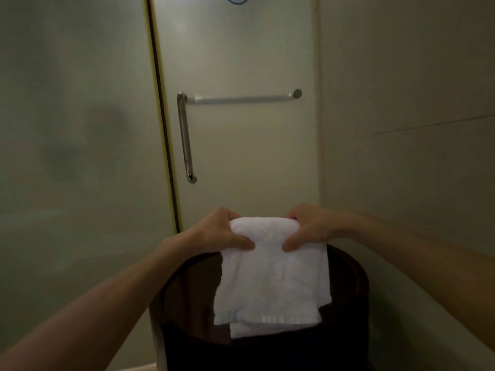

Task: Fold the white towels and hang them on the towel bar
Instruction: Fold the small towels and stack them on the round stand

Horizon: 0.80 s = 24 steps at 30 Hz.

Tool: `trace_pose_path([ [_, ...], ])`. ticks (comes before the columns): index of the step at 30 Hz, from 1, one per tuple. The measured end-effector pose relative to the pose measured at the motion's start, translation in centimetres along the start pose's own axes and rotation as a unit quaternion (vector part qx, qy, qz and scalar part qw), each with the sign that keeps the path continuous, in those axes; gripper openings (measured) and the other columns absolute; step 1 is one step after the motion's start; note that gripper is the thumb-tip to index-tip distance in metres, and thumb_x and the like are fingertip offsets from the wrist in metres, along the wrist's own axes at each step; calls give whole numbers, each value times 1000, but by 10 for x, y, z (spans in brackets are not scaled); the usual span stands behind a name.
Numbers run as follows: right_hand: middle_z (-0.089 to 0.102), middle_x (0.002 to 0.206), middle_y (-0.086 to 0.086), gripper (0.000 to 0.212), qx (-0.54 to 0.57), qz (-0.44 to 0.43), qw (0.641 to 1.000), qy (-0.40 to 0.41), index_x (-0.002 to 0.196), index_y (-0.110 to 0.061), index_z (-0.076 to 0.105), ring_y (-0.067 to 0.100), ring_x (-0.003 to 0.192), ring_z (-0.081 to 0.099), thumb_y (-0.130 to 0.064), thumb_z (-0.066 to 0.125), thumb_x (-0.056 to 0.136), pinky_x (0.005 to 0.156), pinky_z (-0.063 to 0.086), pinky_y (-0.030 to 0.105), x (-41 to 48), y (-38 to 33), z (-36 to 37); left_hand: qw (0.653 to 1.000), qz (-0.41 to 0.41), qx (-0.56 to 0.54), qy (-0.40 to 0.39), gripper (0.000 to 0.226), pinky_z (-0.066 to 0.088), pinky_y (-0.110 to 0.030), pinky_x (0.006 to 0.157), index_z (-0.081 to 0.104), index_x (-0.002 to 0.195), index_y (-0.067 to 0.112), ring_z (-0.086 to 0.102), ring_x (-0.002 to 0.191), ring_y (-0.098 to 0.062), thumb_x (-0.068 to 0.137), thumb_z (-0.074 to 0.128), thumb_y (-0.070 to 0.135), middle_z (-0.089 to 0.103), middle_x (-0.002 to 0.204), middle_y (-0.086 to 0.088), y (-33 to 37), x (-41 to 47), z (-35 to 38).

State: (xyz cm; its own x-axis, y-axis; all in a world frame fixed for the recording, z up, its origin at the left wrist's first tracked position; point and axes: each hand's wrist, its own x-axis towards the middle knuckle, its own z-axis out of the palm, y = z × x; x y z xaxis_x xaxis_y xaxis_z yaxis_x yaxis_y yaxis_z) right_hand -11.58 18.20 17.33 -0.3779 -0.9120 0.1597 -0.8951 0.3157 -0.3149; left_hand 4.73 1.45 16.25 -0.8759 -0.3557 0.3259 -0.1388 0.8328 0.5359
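Towel point(270, 277) folded, hanging | left hand point(217, 234) grips top edge | right hand point(310, 228) grips top edge

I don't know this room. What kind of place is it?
Probably a bathroom, maybe in a hotel. The pale door has a metal handle and a towel bar, and the left hand and right hand hold a folded white towel.

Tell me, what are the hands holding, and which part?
A folded white towel. The left hand pinches its top left corner, the right hand its top right; the rest hangs down.
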Motion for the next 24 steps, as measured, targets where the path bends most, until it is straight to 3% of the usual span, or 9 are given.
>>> trace_pose_path([
  [6, 62, 81, -6, 27, -2, -12, 997, 73, 90, -22, 69, 6, 71, 58, -36, 80, 71, 53, 39, 18, 15, -9, -23, 998, -52, -43, -2, 39, 55, -25, 51, 67, 102, 9, 70, 77, -20, 71, 82, 28, 69, 90, -7, 19, 14, -30],
  [9, 63, 76, -5, 26, 32, 1, 993, 116, 89, -13, 72, 4, 65, 55, -31, 80, 71, 49, 40, 17, 19, -11, -34, 993, -59, -94, 36, 50, 56, -28, 56, 63, 110, 8, 69, 87, -24, 71, 80, 34, 68, 100, -10, 25, 19, -42],
  [14, 67, 82, 6, 26, 81, 5, 985, 153, 91, -5, 75, 12, 66, 58, -21, 79, 71, 56, 44, 24, 20, -14, -45, 976, -48, -198, 77, 47, 57, -28, 62, 63, 106, 12, 70, 85, -19, 70, 80, 37, 70, 98, -5, 25, 25, -45],
  [17, 67, 88, 9, 29, 39, -3, 984, 176, 94, -5, 72, 21, 76, 62, -24, 78, 73, 60, 44, 27, 21, -16, -41, 978, -41, -181, 96, 47, 59, -30, 64, 64, 105, 10, 70, 85, -20, 70, 81, 37, 70, 96, -6, 20, 27, -41],
  [20, 65, 94, 10, 29, -23, -25, 970, 240, 98, -9, 67, 23, 82, 57, -25, 75, 74, 59, 38, 27, 27, -16, -30, 978, -25, -158, 134, 32, 57, -26, 60, 65, 93, 17, 68, 81, -15, 69, 83, 28, 69, 92, -2, 13, 29, -36],
  [24, 58, 111, 8, 32, -66, -24, 943, 327, 109, -16, 60, 27, 99, 55, -24, 69, 80, 80, 43, 34, 37, -12, -2, 978, 6, -72, 194, 35, 52, -26, 64, 59, 100, 17, 62, 85, -16, 72, 78, 12, 62, 92, -1, 0, 32, -18],
])
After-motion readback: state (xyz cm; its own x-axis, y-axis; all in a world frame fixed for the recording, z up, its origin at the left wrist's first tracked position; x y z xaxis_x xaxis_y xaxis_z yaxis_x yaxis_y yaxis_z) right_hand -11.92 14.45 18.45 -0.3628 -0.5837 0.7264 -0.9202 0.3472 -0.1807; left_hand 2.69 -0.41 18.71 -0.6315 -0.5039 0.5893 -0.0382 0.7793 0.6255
